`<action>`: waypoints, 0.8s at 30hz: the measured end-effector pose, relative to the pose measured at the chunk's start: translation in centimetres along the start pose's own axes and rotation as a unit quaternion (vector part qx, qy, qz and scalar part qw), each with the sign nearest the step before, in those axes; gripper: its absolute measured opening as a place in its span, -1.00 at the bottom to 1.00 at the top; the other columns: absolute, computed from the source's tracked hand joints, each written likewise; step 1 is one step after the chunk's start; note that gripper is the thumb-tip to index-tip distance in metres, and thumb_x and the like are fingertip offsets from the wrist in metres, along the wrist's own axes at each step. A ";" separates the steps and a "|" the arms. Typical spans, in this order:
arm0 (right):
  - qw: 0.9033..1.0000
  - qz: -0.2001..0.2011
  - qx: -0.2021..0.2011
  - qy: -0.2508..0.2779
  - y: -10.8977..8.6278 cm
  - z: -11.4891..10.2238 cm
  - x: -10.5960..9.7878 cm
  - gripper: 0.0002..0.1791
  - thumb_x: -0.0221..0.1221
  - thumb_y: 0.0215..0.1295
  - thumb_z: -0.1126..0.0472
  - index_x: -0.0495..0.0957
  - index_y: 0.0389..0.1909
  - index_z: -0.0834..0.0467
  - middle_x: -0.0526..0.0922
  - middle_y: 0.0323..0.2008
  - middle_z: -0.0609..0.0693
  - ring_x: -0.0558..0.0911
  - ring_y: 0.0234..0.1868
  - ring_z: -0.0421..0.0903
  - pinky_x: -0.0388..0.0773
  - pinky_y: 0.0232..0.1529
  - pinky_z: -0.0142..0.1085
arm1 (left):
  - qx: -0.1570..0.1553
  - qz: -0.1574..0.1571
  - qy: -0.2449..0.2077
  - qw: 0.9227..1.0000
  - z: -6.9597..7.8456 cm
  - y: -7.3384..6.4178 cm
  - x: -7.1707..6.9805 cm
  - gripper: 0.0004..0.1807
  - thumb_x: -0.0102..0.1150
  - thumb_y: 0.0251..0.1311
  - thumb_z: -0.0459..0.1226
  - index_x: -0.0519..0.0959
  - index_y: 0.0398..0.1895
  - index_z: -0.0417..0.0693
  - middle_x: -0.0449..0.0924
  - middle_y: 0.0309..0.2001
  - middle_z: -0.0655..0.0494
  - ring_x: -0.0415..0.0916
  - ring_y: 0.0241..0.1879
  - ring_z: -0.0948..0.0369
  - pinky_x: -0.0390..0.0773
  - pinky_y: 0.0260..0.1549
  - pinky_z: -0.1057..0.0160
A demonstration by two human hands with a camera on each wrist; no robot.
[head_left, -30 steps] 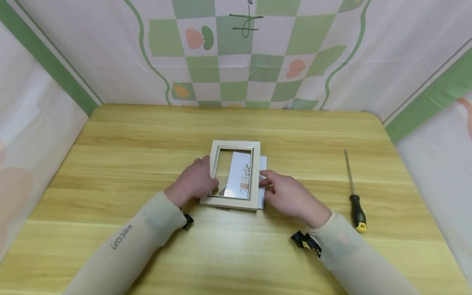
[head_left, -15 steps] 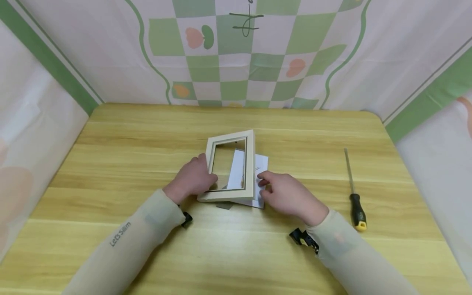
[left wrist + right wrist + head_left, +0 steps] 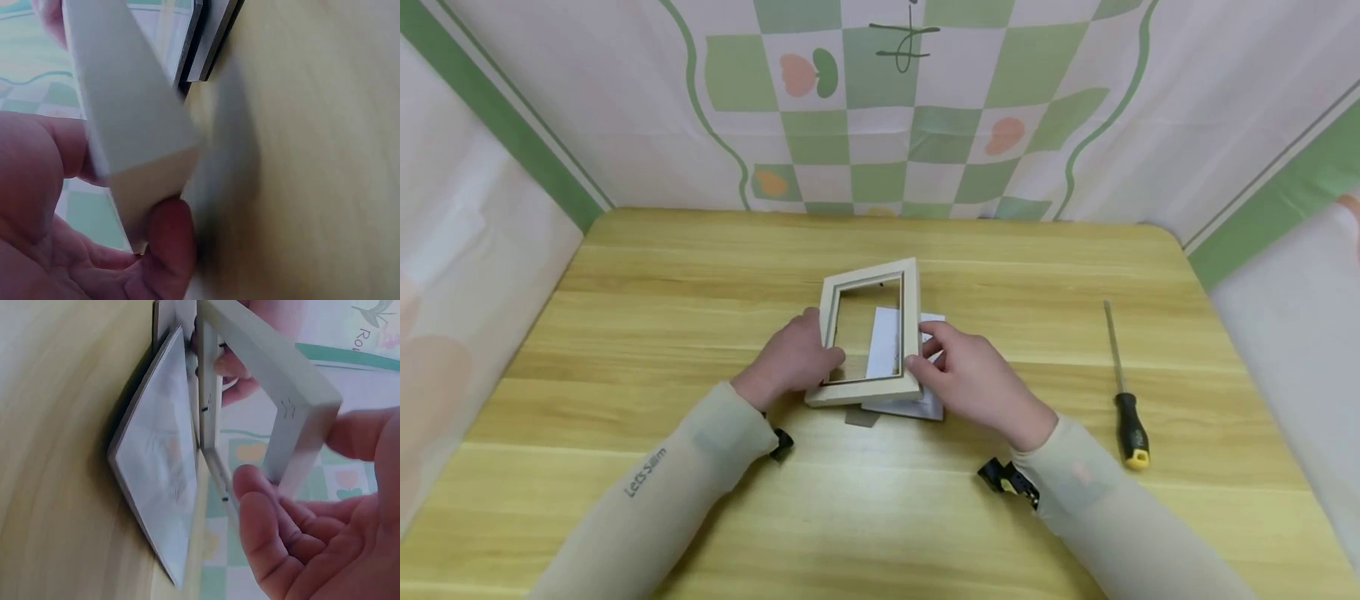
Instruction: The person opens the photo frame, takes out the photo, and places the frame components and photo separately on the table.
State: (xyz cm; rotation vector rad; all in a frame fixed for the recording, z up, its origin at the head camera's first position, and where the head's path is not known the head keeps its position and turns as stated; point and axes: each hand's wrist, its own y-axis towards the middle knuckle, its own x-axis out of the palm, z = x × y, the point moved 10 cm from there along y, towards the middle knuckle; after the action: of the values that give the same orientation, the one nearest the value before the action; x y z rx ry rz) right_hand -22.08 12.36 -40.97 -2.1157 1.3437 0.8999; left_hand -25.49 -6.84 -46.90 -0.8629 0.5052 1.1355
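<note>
My left hand (image 3: 790, 354) grips the left side of a cream picture frame (image 3: 868, 389), thumb on the front. The left wrist view shows its fingers curled round the frame's corner. At the right side, my right hand (image 3: 973, 375) pinches the frame between thumb and fingers. The frame is tilted, its right side raised off the table. Beneath it lies a white picture panel (image 3: 883, 342), seen partly through the opening. In the right wrist view the panel (image 3: 159, 444) lies flat and glossy, apart from the raised frame. A small grey piece (image 3: 862, 415) pokes out at the near edge.
A screwdriver (image 3: 1127, 417) with a black and yellow handle lies to the right on the wooden table (image 3: 700, 292). A patterned green and white curtain (image 3: 880, 125) stands behind the table's far edge.
The frame has tilted up on its right side, baring more of the panel beneath. My right hand has moved from the panel's edge onto the frame's right side. The left hand keeps its grip.
</note>
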 end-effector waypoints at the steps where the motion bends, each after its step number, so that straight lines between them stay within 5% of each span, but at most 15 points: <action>1: 1.000 -0.001 0.002 0.000 0.0 0.0 0.0 -0.41 0.16 0.43 0.06 0.36 0.34 0.31 0.68 -0.19 -0.02 0.62 -0.37 -0.20 0.58 -0.27 -0.18 | 0.000 0.003 -0.011 1.000 0.0 0.0 -0.1 -0.36 0.14 0.24 -0.20 0.23 0.29 -0.36 0.46 -0.05 -0.11 0.47 -0.16 0.01 0.52 -0.15 0.10; 8: 1.000 0.003 0.019 0.016 0.2 0.2 -0.3 -0.39 0.09 0.50 0.09 0.24 0.41 0.34 0.62 -0.30 -0.03 0.57 -0.48 -0.17 0.54 -0.40 -0.20 | 0.033 0.039 -0.084 0.995 0.6 -0.7 -1.9 -0.51 0.15 0.27 -0.26 0.42 0.23 -0.28 0.43 -0.08 -0.10 0.48 -0.21 0.02 0.59 -0.33 0.14; 11: 0.999 0.003 0.027 0.035 0.3 0.4 -0.4 -0.37 0.06 0.53 0.09 0.18 0.46 0.30 0.63 -0.23 0.00 0.61 -0.45 -0.16 0.56 -0.40 -0.20 | 0.056 0.049 -0.115 0.991 0.7 -1.2 -2.6 -0.48 0.20 0.28 -0.22 0.44 0.27 -0.23 0.41 -0.06 -0.07 0.46 -0.16 0.04 0.59 -0.26 0.14; 17: 0.995 0.033 0.049 0.078 0.6 1.1 -1.1 -0.36 0.09 0.51 0.14 0.15 0.51 0.20 0.61 -0.14 0.06 0.64 -0.38 -0.12 0.60 -0.41 -0.21 | 0.127 0.019 -0.200 0.971 1.5 -2.6 -2.8 -0.01 0.38 0.19 -0.23 -0.01 0.59 -0.01 0.17 0.37 -0.02 0.31 0.27 0.02 0.42 0.18 0.03; 20: 0.992 0.046 0.065 0.102 0.6 1.5 -1.5 -0.37 0.09 0.52 0.14 0.17 0.51 0.17 0.60 -0.05 0.10 0.65 -0.36 -0.09 0.63 -0.38 -0.21 | 0.161 0.016 -0.175 0.971 2.2 -3.3 -2.9 0.10 0.44 0.16 -0.23 -0.11 0.62 0.04 0.03 0.48 -0.04 0.26 0.33 0.02 0.38 0.21 0.03; 24: 0.988 0.051 0.075 0.125 0.7 1.7 -1.8 -0.33 0.14 0.49 0.10 0.17 0.53 0.11 0.51 0.20 0.09 0.69 -0.32 -0.06 0.64 -0.36 -0.22 | 0.171 0.047 -0.091 0.980 2.6 -3.9 -3.4 -0.01 0.41 0.21 -0.13 0.02 0.60 0.00 -0.03 0.54 -0.05 0.40 0.18 0.05 0.52 0.03 0.08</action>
State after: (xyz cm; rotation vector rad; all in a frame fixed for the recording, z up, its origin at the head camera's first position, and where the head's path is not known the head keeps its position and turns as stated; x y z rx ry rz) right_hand -23.69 14.29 -40.81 -2.1103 1.6045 0.5635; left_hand -23.32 -7.34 -41.59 -0.4371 0.5731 1.1577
